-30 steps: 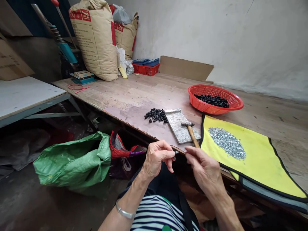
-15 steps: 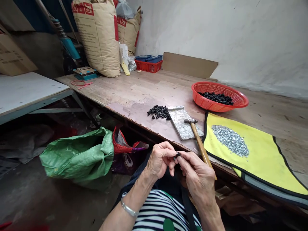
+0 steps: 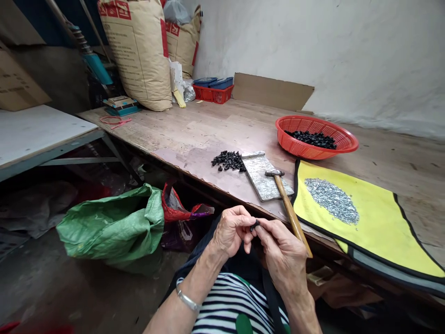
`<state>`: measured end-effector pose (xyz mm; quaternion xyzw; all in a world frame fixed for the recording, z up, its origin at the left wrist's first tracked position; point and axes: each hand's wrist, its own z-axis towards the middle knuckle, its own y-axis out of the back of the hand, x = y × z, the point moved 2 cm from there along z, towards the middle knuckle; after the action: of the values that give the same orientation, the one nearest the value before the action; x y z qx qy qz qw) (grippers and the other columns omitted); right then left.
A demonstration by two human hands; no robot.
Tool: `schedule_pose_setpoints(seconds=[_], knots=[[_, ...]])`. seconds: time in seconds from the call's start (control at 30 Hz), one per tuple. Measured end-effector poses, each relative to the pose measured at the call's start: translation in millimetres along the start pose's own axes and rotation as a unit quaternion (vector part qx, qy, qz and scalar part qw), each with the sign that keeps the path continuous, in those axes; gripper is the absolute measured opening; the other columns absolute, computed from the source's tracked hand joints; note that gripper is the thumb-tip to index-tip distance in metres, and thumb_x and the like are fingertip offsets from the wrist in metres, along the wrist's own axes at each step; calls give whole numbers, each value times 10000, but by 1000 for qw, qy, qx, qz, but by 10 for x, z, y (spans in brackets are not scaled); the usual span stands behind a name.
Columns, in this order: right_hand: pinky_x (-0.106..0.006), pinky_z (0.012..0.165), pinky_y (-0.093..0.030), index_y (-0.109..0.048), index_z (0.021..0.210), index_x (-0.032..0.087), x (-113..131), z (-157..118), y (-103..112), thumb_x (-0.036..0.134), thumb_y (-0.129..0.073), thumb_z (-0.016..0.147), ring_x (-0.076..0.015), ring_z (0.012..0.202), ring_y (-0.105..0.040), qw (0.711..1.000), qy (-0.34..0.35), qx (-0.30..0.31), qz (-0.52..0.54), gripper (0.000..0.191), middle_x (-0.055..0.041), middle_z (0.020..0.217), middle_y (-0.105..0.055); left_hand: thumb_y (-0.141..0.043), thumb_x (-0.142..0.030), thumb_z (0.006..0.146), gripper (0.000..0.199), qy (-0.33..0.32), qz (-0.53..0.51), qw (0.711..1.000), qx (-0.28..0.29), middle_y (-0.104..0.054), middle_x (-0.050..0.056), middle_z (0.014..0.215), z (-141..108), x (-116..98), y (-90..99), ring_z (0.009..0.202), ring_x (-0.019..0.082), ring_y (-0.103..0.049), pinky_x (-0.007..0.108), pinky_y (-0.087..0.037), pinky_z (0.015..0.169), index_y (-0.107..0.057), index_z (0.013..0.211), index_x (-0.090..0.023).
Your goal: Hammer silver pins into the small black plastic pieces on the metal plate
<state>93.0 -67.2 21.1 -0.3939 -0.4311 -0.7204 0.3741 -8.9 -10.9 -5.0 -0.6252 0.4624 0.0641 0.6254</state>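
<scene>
The work looks partway along: one small black piece (image 3: 255, 225) is in hand above the lap, just off the table (image 3: 194, 134) edge, pinched by the left hand (image 3: 231, 232) from one side and by the thumb and forefinger of the right hand (image 3: 283, 248) from the other. A loose heap of black pieces (image 3: 227, 161) lies beside the metal plate (image 3: 264, 181), and the red basket (image 3: 306, 150) holds many more (which are finished, I cannot tell). Silver bits (image 3: 332, 202) remain on the yellow cloth (image 3: 378, 222); the green sack (image 3: 114, 232) gapes, its contents hidden.
</scene>
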Motion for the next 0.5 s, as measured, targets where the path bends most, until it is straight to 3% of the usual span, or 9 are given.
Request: schedule_pose_setpoints(seconds=[0.13,0.23,0.33,0.5], knots=[[-246,544,-437,-699,847,188,0,-10,4,281,-538,821,-132,594,-536,999,-30,28,12,188,-22,691,-566,-649,-167,563,163,-2,40,999,-25,-582,22,469,-4,-24,31,292,99,-442,191,-347,212,-493,523,-142],[-227,402,-348,-699,831,176,-7,-17,-12,381,-586,783,-107,454,-451,988,-137,54,37,239,0,587,-532,-642,-175,577,159,-31,97,992,-69,-551,6,416,-16,-39,54,268,98,-427,185,-331,220,-501,511,-145],[-215,350,-270,-683,756,152,-42,-11,-33,492,-647,711,-86,377,-374,969,-234,34,74,345,22,473,-482,-640,-196,596,158,-60,153,983,-77,-520,-6,377,-20,-43,47,249,107,-420,191,-321,226,-517,511,-146],[-188,354,-263,-626,648,134,-94,95,-24,481,-667,685,-68,363,-367,960,-252,45,109,351,27,431,-479,-615,-239,616,171,-55,133,988,-58,-539,6,408,-9,-29,14,272,129,-458,214,-350,239,-511,511,-152]])
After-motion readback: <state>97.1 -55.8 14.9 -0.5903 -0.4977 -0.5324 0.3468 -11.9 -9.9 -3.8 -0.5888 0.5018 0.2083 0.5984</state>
